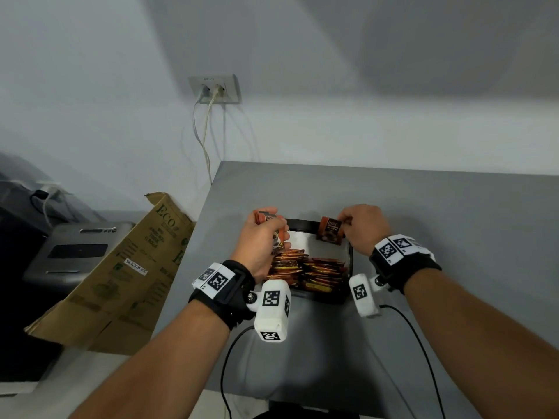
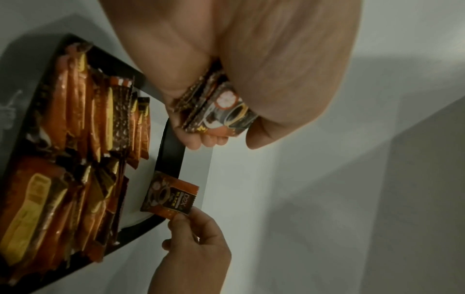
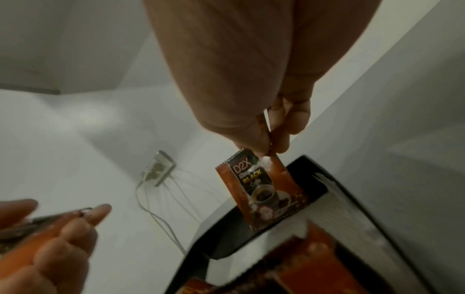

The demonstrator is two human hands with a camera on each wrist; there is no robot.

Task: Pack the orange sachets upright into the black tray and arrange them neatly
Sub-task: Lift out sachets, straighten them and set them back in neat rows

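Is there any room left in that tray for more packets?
Yes: the white floor at the black tray's far end is bare, between the packed sachets and the far rim. The near end is crowded. The grey table to its right is bare.

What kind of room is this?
Probably an office or storeroom corner: a plain grey table against a bare wall, a wall socket with cables, and a cardboard box beside a grey machine.

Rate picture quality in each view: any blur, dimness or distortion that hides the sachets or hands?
Head view: sharp, evenly lit, wide-angle bending of the table; soft shadows on the wall. Left wrist view: dim, left hand looms large; packed sachets slightly soft. Right wrist view: dim; held sachet readable, left hand's fingers and tray smeared.
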